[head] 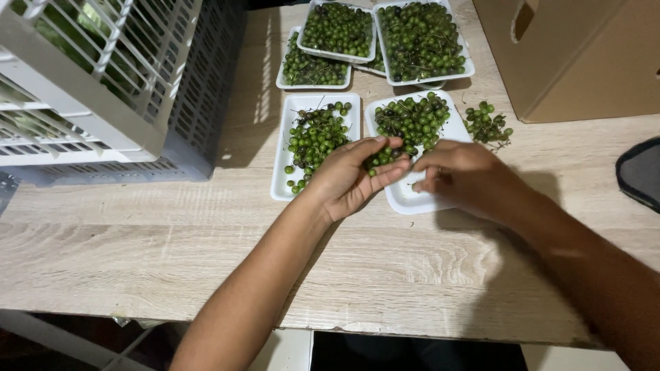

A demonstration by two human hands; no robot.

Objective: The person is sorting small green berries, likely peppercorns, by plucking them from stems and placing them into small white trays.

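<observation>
My left hand (347,180) holds a small cluster of green berries (383,157) between thumb and fingers, over the near end of a white foam tray (404,196). My right hand (467,178) rests on the same tray, fingertips pinched next to the cluster; what it grips is hidden. That tray carries a heap of berries (414,120) at its far end. To its left lies a second white tray (280,178) with looser berries on stems (315,137).
Three filled berry trays (421,41) stand stacked at the back. A loose berry bunch (487,124) lies on the wooden table (172,240). Grey and white plastic crates (117,89) fill the left; a cardboard box (577,62) stands at the right. A dark object (641,172) sits at the right edge.
</observation>
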